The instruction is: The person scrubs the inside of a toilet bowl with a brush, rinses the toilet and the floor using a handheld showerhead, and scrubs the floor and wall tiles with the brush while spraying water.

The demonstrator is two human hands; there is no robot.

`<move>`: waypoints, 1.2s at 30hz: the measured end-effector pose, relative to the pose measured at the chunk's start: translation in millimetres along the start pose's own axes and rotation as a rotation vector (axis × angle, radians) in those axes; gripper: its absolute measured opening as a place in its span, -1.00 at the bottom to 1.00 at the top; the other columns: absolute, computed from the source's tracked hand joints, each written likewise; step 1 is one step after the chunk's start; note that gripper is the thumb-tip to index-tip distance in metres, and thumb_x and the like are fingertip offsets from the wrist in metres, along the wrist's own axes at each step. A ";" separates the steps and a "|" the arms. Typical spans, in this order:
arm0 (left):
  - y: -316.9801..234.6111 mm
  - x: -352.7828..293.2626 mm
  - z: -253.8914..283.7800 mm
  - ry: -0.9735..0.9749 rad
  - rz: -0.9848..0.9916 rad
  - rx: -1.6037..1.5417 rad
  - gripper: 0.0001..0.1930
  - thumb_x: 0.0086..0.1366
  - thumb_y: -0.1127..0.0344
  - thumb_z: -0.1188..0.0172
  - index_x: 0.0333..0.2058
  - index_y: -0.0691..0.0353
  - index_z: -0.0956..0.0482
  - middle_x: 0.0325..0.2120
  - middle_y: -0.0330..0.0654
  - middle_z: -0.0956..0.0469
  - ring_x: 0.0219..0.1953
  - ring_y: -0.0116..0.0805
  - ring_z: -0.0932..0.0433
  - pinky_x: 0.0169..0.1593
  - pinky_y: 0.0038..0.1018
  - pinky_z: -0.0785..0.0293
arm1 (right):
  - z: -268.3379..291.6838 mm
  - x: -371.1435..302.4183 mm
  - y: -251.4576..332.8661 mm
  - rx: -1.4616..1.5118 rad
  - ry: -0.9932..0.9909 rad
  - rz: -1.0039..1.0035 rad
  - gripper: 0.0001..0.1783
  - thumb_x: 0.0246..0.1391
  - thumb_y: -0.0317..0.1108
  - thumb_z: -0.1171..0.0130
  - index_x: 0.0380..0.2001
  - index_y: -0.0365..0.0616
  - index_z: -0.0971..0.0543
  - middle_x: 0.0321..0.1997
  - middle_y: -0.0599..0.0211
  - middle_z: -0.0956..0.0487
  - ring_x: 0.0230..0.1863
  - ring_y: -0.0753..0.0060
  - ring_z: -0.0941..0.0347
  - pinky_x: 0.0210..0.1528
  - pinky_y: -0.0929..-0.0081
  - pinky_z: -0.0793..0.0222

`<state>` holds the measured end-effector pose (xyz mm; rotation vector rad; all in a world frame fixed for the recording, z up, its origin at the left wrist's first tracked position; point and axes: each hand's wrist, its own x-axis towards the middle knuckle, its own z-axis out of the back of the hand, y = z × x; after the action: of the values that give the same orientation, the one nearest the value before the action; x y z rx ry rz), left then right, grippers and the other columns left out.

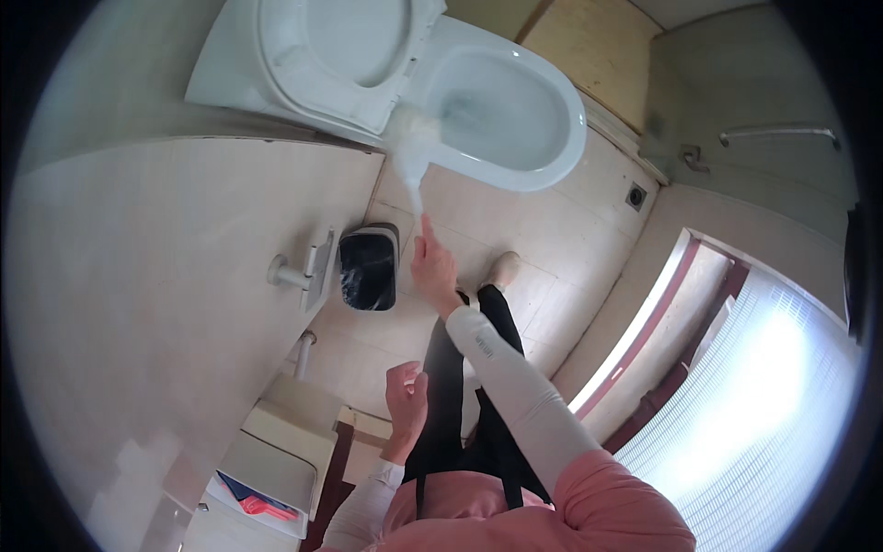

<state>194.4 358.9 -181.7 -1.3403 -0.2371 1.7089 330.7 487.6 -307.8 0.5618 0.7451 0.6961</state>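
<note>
My right hand (434, 272) is closed around the handle of a white toilet brush (411, 170), its index finger stretched along the handle. The blurred brush head is at the near left side of the toilet bowl (552, 138), by the seat hinge. The raised toilet seat (276, 55) leans back to the left of the bowl. Down in front of my body, my left hand (406, 400) hangs with its fingers loosely curled in, and nothing shows in it.
A bin with a black liner (368, 271) stands on the tiled floor, left of my right hand. A paper holder (299, 274) juts from the left wall. At lower left is a white cabinet (267, 460) with a red item on it. A floor drain (636, 196) lies right of the toilet.
</note>
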 end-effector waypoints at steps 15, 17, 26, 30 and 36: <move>-4.7 0.0 -22.9 0.019 -0.048 0.049 -0.80 0.15 0.40 -0.10 -0.21 0.23 -0.46 -0.28 -0.16 -0.37 -0.29 -0.39 -0.43 -0.30 -0.55 -0.42 | 158.5 -2.3 -156.6 -0.123 -0.262 -0.213 -0.48 0.12 -0.28 0.09 0.19 0.20 -0.23 -0.60 0.02 -0.50 -0.57 -0.04 -0.44 -0.50 0.13 -0.31; -1.6 -0.4 -24.7 0.032 -0.037 0.052 -0.79 0.15 0.40 -0.10 -0.20 0.23 -0.46 -0.26 -0.15 -0.37 -0.28 -0.38 -0.43 -0.30 -0.55 -0.42 | 140.7 -4.2 -153.6 -0.115 -0.194 -0.181 -0.45 0.12 -0.28 0.08 0.21 0.18 -0.18 -0.56 -0.01 -0.51 -0.53 -0.04 -0.45 -0.45 0.13 -0.33; -4.2 8.4 -17.2 0.037 -0.072 0.055 -0.77 0.16 0.38 -0.11 -0.18 0.23 -0.45 -0.23 -0.13 -0.36 -0.25 -0.34 -0.43 -0.26 -0.52 -0.44 | 155.5 25.1 -140.7 -0.275 0.042 -0.180 -0.53 0.14 -0.21 0.09 0.16 0.34 -0.26 -0.36 0.02 -0.54 -0.33 0.03 -0.50 -0.26 0.19 -0.37; 11.0 14.1 2.7 -0.017 -0.024 0.065 -0.77 0.15 0.37 -0.11 -0.18 0.23 -0.45 -0.22 -0.14 -0.36 -0.24 -0.33 -0.42 -0.25 -0.51 -0.43 | 206.2 36.7 -143.7 -0.403 0.048 -0.186 -0.51 0.16 -0.18 0.13 0.18 0.31 -0.22 -0.35 0.12 -0.57 -0.31 0.05 -0.51 -0.27 0.14 -0.38; 21.7 18.1 4.3 -0.052 0.036 0.017 -0.77 0.15 0.38 -0.11 -0.18 0.22 -0.45 -0.21 -0.15 -0.33 -0.22 -0.35 -0.39 -0.24 -0.51 -0.41 | 100.8 -5.2 -95.3 0.228 0.017 -0.188 -0.51 0.14 -0.32 0.01 0.16 -0.07 -0.29 -0.53 0.44 -0.45 -0.49 0.64 -0.22 -0.41 0.55 -0.27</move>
<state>179.5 361.9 -205.9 -1.2957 -0.2293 1.7738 439.3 401.1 -308.3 0.6837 0.8872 0.4445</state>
